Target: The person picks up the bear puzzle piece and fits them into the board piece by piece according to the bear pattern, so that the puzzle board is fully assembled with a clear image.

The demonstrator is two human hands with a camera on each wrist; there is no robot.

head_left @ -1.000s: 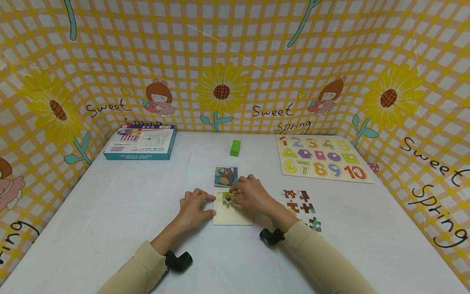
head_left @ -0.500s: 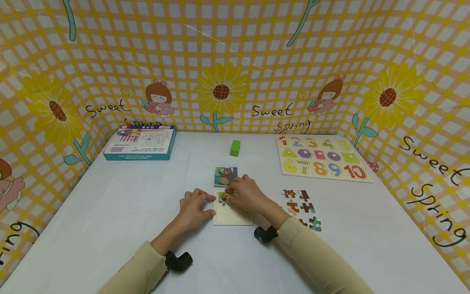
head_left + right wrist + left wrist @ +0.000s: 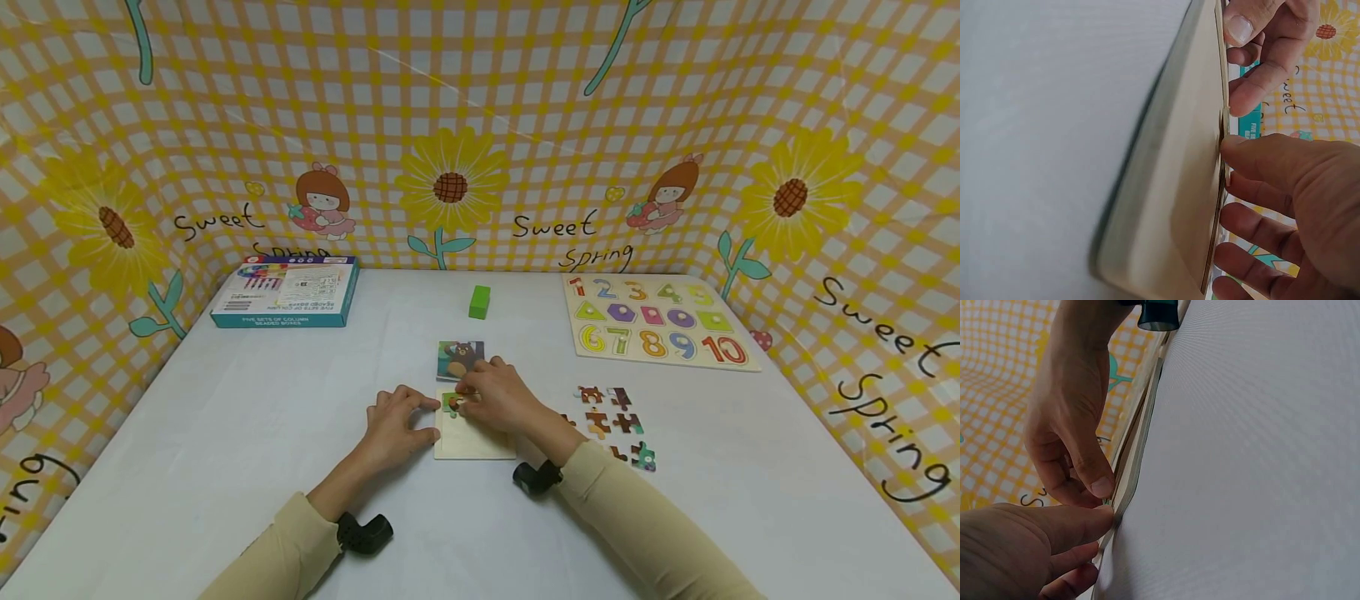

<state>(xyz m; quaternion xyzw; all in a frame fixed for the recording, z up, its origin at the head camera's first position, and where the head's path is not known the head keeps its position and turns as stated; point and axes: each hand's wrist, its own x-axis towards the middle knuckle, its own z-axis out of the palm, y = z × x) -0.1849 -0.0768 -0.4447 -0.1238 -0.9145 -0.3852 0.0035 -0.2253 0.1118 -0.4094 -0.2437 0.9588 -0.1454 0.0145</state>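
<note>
My right hand (image 3: 504, 402) pinches a green and brown jigsaw piece (image 3: 450, 403) between thumb and fingers at the upper left corner of a pale wooden puzzle tray (image 3: 476, 443). In the right wrist view the thumb (image 3: 1254, 153) lies on the piece by the tray's raised rim. At the tray's left edge, the thumb and index fingertip of my left hand (image 3: 393, 427) touch the rim. Behind the tray lies a square bear picture (image 3: 459, 357), partly covered by the right hand. Several loose bear jigsaw pieces (image 3: 597, 423) lie to the right, some hidden by the right forearm.
A green block (image 3: 480, 302) stands at the back middle. At the back left lies a teal-sided box (image 3: 288, 292); at the back right, a number and shape board (image 3: 660, 323). Patterned cloth walls (image 3: 480, 108) enclose the white table (image 3: 300, 375).
My right hand has moved a little to the left with the jigsaw piece, into the tray's upper left corner. More loose pieces show beside the forearm. The left hand has stayed in place.
</note>
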